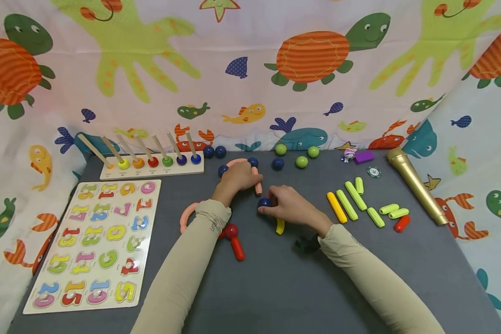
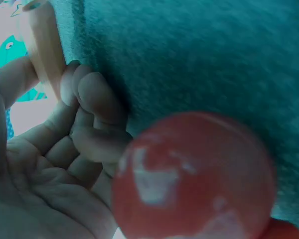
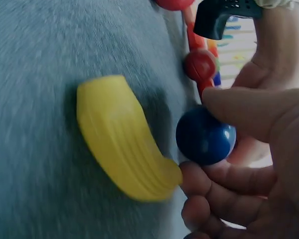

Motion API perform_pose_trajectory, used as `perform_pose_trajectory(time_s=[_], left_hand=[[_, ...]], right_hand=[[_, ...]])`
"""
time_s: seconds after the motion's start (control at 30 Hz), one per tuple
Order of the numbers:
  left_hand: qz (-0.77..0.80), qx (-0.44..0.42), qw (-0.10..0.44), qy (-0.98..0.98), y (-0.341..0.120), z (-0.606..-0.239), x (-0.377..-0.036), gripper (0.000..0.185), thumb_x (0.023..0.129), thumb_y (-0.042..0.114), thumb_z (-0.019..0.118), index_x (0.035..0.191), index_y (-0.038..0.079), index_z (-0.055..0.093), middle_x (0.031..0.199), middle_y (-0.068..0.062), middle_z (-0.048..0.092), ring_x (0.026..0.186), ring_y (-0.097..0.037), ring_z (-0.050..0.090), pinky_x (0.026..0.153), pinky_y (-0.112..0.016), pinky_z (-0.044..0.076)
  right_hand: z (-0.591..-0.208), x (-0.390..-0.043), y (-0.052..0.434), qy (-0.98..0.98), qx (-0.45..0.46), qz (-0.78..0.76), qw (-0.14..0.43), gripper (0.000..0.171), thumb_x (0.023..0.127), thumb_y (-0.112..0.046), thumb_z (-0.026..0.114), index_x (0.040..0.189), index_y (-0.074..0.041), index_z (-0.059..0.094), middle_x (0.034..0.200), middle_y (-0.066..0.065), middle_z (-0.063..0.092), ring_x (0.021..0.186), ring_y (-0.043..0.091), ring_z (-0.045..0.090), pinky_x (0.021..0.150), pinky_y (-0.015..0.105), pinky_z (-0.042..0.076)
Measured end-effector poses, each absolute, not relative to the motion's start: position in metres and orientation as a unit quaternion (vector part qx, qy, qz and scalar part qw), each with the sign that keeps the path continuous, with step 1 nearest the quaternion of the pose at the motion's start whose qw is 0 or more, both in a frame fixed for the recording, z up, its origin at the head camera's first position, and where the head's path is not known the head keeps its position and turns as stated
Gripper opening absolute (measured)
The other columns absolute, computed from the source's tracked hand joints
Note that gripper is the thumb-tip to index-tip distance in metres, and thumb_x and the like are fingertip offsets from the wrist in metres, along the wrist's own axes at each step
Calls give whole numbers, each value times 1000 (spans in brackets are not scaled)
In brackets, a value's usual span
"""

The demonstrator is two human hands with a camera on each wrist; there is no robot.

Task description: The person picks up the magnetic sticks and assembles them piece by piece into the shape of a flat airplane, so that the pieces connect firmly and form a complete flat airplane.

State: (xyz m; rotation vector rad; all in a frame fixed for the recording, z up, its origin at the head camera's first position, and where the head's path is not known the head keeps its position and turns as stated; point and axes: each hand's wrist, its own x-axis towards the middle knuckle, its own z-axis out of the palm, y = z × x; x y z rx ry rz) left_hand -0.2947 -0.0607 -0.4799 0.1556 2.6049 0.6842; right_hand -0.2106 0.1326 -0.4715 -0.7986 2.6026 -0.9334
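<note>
My left hand point(image 1: 239, 176) pinches a straight peach stick point(image 1: 257, 182) between thumb and fingers; the stick also shows in the left wrist view. Around that hand are a blue ball point(image 1: 253, 162), another at its left, and a curved peach piece point(image 1: 235, 161). With thumb and fingers, my right hand point(image 1: 291, 204) holds a dark blue ball point(image 3: 205, 134) just above the table. Close below its fingers lies a curved yellow piece point(image 3: 122, 142). Beneath the left forearm, a red ball point(image 1: 231, 230) joins a red stick point(image 1: 237, 249), with a curved peach piece point(image 1: 186, 217) partly hidden behind the sleeve.
On the left are a number puzzle board point(image 1: 96, 241) and a peg board point(image 1: 150, 170). Loose blue balls point(image 1: 277, 163) and green balls point(image 1: 302, 162) sit at the back. Light green sticks point(image 1: 355, 195), a yellow stick point(image 1: 337, 208) and a gold microphone point(image 1: 417, 185) lie right.
</note>
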Motion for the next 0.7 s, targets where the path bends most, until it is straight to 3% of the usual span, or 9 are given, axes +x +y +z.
perform_pose_trajectory(time_s=[0.2,0.37,0.57,0.7], left_hand=[[266,69,220,936,-63,-468,-286,40,105,41,61,79,12,70,76,-5,58,71,-23,59,62,-36,44],[277,69,213,934,-65,-465,-280,41,108,39,62,81,10,70,72,-3,52,65,-20,52,60,-31,39],[291,64,215,930,-69,-466,-280,43,109,38,61,81,9,73,71,-4,49,64,-21,49,61,-30,35],[291,61,213,930,-72,-466,-281,44,109,36,61,77,9,74,67,-5,48,61,-21,49,58,-30,35]], right_hand=[[-478,-212,125,903,-228,-352,97,28,101,-28,78,111,-2,71,79,2,62,63,16,56,58,30,45],[-473,-207,140,909,-211,-358,47,23,106,-23,71,115,-2,74,89,4,69,73,17,60,67,34,52],[-459,-195,203,938,-168,-302,-19,16,105,-14,68,107,0,76,91,9,71,78,23,61,72,42,51],[-454,-179,259,964,-116,-236,-33,15,102,-10,66,102,4,73,86,12,68,73,27,58,68,44,49]])
